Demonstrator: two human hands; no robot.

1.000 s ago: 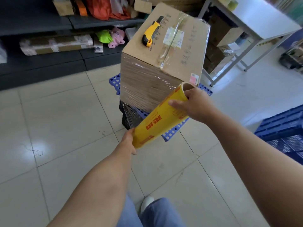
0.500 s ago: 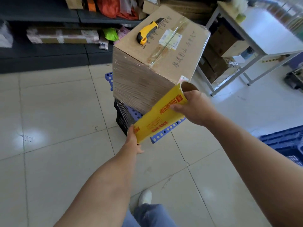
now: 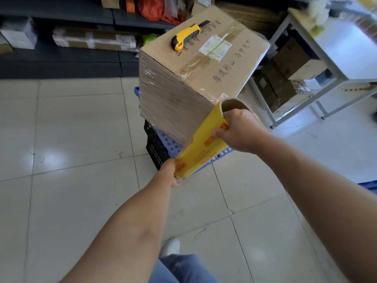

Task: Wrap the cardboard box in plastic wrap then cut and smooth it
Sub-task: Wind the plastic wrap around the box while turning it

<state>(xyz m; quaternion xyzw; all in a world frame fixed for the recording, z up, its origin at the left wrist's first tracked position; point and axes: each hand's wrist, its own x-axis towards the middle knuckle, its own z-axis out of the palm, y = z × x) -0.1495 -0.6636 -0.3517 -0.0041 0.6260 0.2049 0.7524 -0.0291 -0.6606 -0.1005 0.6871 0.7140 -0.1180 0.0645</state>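
Observation:
A big cardboard box point(image 3: 204, 64) with handwriting and a label on top stands on a blue perforated board point(image 3: 173, 142) over a black crate point(image 3: 155, 148). Its near side is covered in layers of clear film. A yellow roll of plastic wrap point(image 3: 202, 144) lies tilted against the box's near right corner. My right hand point(image 3: 238, 129) grips the roll's upper end, fingers inside the cardboard core. My left hand point(image 3: 170, 172) holds the lower end, its fingers hidden behind the roll. A yellow and black utility knife point(image 3: 186, 36) rests on top of the box.
Dark shelves point(image 3: 61, 64) with taped parcels run along the back. A white metal table point(image 3: 334, 52) with boxes underneath stands at the right. A blue pallet's edge point(image 3: 369, 186) shows at the far right. Pale floor tiles lie all around; my shoe and jeans are below.
I have stepped leftward around the box, so its corner now faces me more squarely. The roll moved along with both hands and stays pressed near the box's right corner.

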